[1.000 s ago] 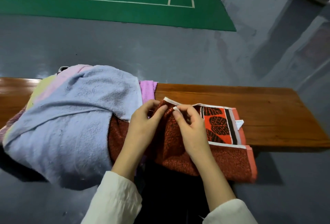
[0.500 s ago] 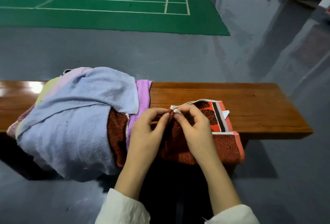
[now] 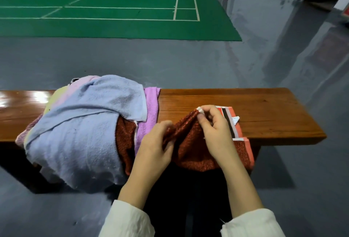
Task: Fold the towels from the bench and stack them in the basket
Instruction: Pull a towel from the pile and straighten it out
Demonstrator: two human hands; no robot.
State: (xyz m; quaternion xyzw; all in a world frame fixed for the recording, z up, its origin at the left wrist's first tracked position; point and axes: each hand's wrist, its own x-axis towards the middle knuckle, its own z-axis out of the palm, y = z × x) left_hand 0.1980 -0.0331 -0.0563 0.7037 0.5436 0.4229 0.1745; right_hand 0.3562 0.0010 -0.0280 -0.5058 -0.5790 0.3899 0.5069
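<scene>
Head view: R hand (image 3: 215,130) pinches the white-hemmed corner of the rust-red towel (image 3: 190,149), thumb & forefinger clamped. L hand (image 3: 156,147) fingers curl round bunched terry just left of that pinch. Towel droops off the bench (image 3: 264,115) edge below the fingers. Risk: nubby, floppy cloth may slip, or a pull may drag the soft blue towel (image 3: 85,123) heap w/ it. Basket not in view.

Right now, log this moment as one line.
left hand: grips red towel | right hand: pinches its edge | bench: towel pile
</scene>
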